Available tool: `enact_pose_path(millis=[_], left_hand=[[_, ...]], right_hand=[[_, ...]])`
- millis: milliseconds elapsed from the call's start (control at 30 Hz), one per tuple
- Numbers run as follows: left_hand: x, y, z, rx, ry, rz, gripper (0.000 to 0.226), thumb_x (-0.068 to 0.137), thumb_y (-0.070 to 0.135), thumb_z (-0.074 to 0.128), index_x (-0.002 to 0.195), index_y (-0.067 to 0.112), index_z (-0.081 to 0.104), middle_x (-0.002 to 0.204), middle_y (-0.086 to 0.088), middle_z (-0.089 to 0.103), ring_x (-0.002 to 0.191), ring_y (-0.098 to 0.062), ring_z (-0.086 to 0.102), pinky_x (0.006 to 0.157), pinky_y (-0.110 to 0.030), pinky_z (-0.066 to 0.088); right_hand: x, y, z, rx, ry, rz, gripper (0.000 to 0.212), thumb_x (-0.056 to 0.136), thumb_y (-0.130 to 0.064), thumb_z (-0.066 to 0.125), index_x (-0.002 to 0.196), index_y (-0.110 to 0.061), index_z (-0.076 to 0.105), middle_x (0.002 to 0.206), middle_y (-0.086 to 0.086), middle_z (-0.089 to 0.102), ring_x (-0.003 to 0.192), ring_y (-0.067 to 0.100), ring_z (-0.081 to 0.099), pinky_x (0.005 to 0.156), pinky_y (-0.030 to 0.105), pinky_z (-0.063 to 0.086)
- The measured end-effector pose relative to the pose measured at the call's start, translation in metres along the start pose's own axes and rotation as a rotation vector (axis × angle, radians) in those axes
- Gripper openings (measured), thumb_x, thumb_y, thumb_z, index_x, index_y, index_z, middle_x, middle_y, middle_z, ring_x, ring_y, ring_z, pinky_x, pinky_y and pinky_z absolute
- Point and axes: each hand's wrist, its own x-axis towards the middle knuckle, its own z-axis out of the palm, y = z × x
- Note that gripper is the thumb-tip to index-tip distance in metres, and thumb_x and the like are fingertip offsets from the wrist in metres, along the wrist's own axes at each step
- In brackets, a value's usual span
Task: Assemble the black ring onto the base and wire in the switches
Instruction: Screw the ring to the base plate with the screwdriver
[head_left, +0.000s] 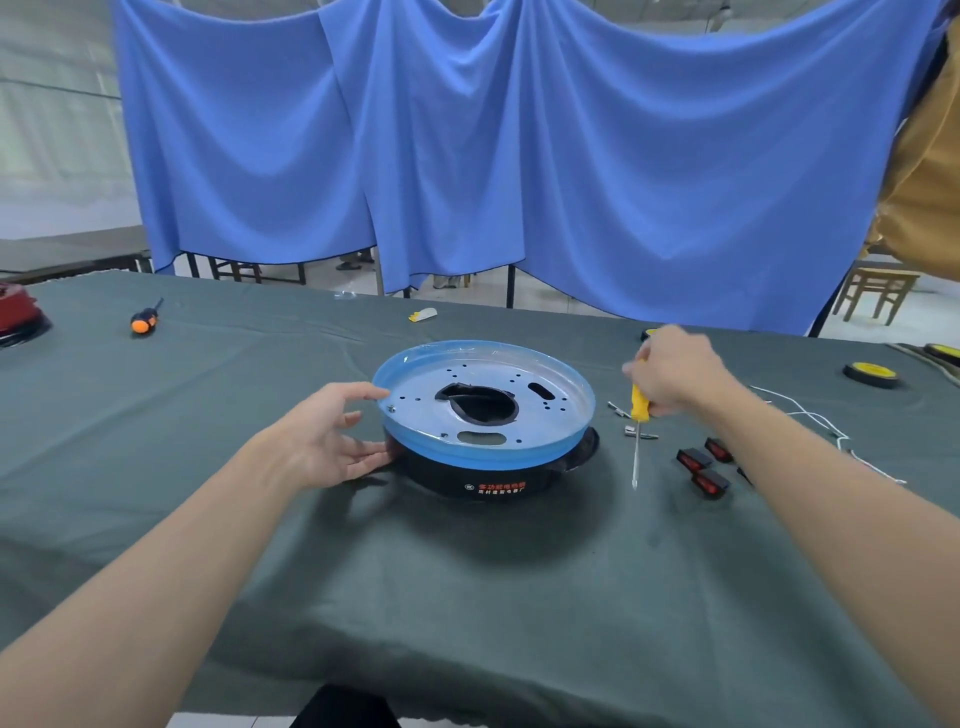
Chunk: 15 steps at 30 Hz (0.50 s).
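A round metal base (566, 387) with a blue-filmed rim and a big centre hole lies on top of the black ring (467, 475), which carries red and white print. My left hand (324, 436) rests open against their left side, fingers touching rim and ring. My right hand (675, 371) is shut on a yellow-handled screwdriver (638, 415), tip down, just right of the base. Three red-faced black switches (704, 467) lie on the cloth right of the screwdriver. White wires (810, 418) trail further right.
Small metal connectors (631, 430) lie by the screwdriver shaft. An orange-and-black screwdriver (144, 318) lies far left, beside a red appliance (18, 312). Yellow-and-black wheels (870, 373) sit at the right. A yellow-white piece (422, 314) is at the back. Blue curtain hangs behind the table.
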Motion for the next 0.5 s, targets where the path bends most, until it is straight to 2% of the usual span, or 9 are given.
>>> enact_pose_path(millis=[67,167,267,400,500], left_hand=[[0.0,0.002,-0.004,0.029,-0.043,-0.01,0.075,0.07,0.019,0.08,0.133,0.014,0.039,0.102,-0.033,0.067,0.081,-0.039,0.073,0.063,-0.036,0.057],[0.002,0.004,-0.008,0.049,-0.111,-0.014,0.094,0.058,0.022,0.085,0.138,0.016,0.037,0.109,-0.032,0.065,0.086,-0.039,0.072,0.067,-0.038,0.058],[0.006,0.005,-0.012,0.06,-0.143,-0.007,0.094,0.056,0.034,0.086,0.136,0.017,0.039,0.117,-0.03,0.063,0.091,-0.039,0.072,0.078,-0.041,0.057],[0.014,0.007,-0.016,0.153,-0.108,-0.011,0.083,0.066,0.048,0.082,0.13,0.015,0.039,0.111,-0.025,0.069,0.09,-0.032,0.074,0.076,-0.036,0.054],[0.015,0.013,-0.022,0.228,-0.157,-0.056,0.081,0.059,0.048,0.082,0.121,0.017,0.041,0.105,-0.023,0.072,0.072,-0.023,0.069,0.058,-0.026,0.046]], right_hand=[[0.004,-0.012,-0.014,0.148,0.08,-0.032,0.021,0.088,-0.015,0.05,0.087,0.002,0.062,0.079,0.022,0.068,0.091,0.035,0.067,0.084,0.039,0.055],[0.001,-0.037,-0.025,0.53,0.128,-0.092,0.021,0.092,-0.019,0.055,0.091,-0.001,0.066,0.074,0.011,0.069,0.06,0.026,0.071,0.072,0.036,0.059],[-0.009,-0.069,-0.018,0.806,0.098,-0.213,0.015,0.093,-0.02,0.058,0.086,-0.011,0.066,0.069,0.005,0.066,0.057,0.021,0.07,0.065,0.035,0.061],[-0.018,-0.105,0.01,0.819,0.137,-0.397,0.01,0.094,-0.018,0.057,0.086,-0.014,0.063,0.07,0.005,0.068,0.069,0.023,0.071,0.062,0.034,0.061],[-0.019,-0.127,0.03,0.798,0.159,-0.513,0.009,0.095,-0.018,0.056,0.092,-0.015,0.063,0.074,0.002,0.064,0.077,0.027,0.069,0.07,0.04,0.06]])
